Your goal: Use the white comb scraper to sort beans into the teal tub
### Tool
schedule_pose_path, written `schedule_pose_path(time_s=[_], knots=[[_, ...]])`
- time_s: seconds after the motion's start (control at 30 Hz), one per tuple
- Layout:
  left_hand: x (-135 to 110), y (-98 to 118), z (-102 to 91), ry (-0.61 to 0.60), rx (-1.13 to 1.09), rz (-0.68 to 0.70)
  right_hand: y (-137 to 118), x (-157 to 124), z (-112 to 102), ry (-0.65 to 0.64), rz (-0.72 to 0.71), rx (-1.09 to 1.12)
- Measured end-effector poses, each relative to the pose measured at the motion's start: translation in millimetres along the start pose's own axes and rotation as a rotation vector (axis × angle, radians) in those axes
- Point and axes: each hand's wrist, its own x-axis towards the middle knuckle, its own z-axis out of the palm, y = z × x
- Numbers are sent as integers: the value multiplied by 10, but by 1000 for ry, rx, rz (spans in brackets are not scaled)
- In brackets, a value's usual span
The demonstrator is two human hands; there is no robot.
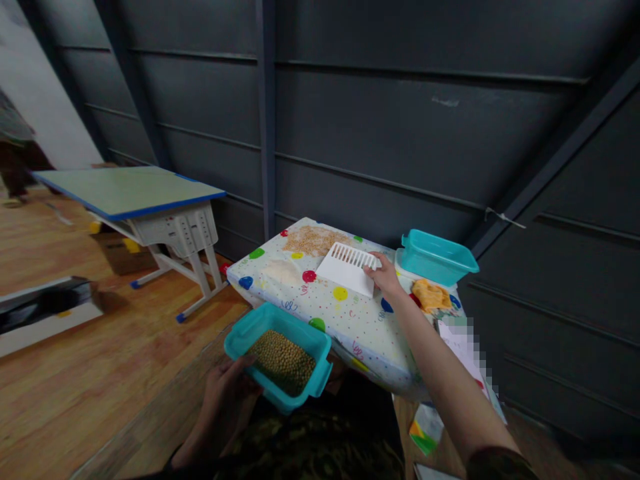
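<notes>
My left hand [227, 390] grips the near rim of a teal tub [241, 333] filled with small yellow-green beans [283, 361], held just off the table's front edge. My right hand [384, 275] reaches out across the table and holds a white slotted scoop [346, 268] by its right side. The scoop rests on a white cloth with coloured dots [320, 307]. Just beyond the scoop lies a loose patch of tan grain [313, 240] spread on the cloth.
A second teal tub [436, 255] stands at the table's far right, an orange cloth [431, 295] in front of it. Papers [463, 350] lie at the right edge. A blue-edged desk [130, 190] stands left on the wooden floor. A dark panelled wall runs behind.
</notes>
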Motion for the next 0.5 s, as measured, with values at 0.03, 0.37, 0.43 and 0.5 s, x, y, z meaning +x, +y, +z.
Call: schedule_pose_path(time_s=[0.03,0.37,0.43,0.5], knots=[[-1,1,0,6,2,-1,3,-25,12,-4,-19,6],[-38,-5,27,33,-14,-36,29,-380,28,-41,-9,53],[-13,-35,14,32,-23,-30,14,-459,18,-44,-20,41],[25,-75,-12,13,-25,-31,8,-540,12,-21,-45,14]])
